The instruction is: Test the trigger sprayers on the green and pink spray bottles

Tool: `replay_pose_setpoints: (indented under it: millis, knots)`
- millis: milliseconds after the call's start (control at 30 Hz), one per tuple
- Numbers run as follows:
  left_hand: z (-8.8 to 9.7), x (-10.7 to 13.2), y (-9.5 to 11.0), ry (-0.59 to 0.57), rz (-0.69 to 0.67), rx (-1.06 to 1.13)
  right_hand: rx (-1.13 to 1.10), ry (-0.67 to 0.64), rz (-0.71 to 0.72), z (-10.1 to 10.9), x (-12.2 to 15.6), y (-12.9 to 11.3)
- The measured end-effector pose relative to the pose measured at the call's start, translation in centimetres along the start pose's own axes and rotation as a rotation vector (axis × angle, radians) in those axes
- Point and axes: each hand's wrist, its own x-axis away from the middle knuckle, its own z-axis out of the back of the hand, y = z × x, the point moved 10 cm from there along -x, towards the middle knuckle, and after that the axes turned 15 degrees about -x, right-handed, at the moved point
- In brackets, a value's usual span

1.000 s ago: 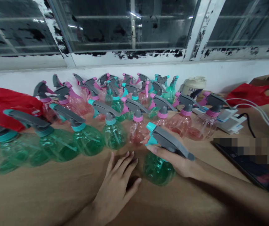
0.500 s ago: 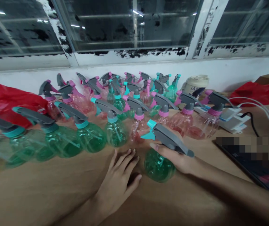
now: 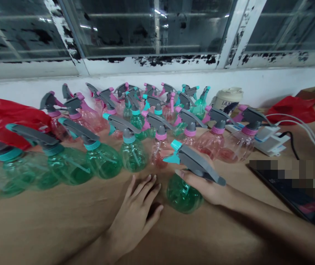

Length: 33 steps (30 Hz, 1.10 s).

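Observation:
A green spray bottle [image 3: 184, 194] with a grey and turquoise trigger head stands on the wooden table [image 3: 63, 224]. My right hand [image 3: 205, 184] is wrapped round its neck from the right, with the fingers behind the bottle partly hidden. Just left of it, my left hand [image 3: 138, 209] lies flat on the tabletop, fingers spread and holding nothing. Beyond my left fingertips is another green spray bottle [image 3: 133, 156]. A pink spray bottle [image 3: 159, 152] stands behind the held one.
Several green bottles [image 3: 103, 160] line the left; several pink bottles [image 3: 236, 145] stand right and behind. Red plastic bags [image 3: 11, 119] flank them. At the right are a paper cup [image 3: 227, 99], a power strip [image 3: 272, 141] with cables, and a dark tablet-like device [image 3: 279, 191].
The whole view has shifted slightly, so things sit a little further left. Both hands and the held spray bottle keep the same pose.

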Motion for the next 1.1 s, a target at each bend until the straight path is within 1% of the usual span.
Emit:
replay_pose_setpoints:
  millis: [133, 333, 500, 600, 700, 767, 833, 967, 1100]
  knots:
    - [-0.09, 0.06, 0.03, -0.001, 0.001, -0.008, 0.007, 0.005, -0.001, 0.11, -0.06, -0.08]
    - [-0.14, 0.18, -0.07, 0.01, 0.011, -0.017, -0.022, -0.028, -0.022, -0.03, -0.16, 0.0]
    - [-0.18, 0.18, -0.11, 0.012, 0.014, -0.018, -0.049, 0.018, 0.003, 0.16, -0.21, -0.19]
    - [0.13, 0.23, -0.13, 0.039, 0.017, -0.019, -0.093, 0.016, 0.011, 0.1, -0.29, -0.52]
    - [0.4, 0.29, -0.14, 0.066, 0.019, -0.013, -0.08, 0.003, 0.025, 0.14, -0.27, -0.92]
    - [0.53, 0.33, -0.1, 0.083, 0.018, -0.015, -0.054, 0.014, 0.016, 0.35, -0.18, -0.84]
    - [0.57, 0.35, -0.06, 0.094, 0.016, -0.022, -0.074, 0.017, 0.009, 0.41, -0.09, -0.66]
    - [0.29, 0.29, -0.05, 0.076, 0.02, -0.032, -0.169, 0.022, 0.009, 0.25, -0.05, -0.45]
    - [-0.02, 0.24, 0.04, 0.034, 0.016, -0.018, -0.126, 0.039, -0.001, 0.36, -0.02, -0.46]
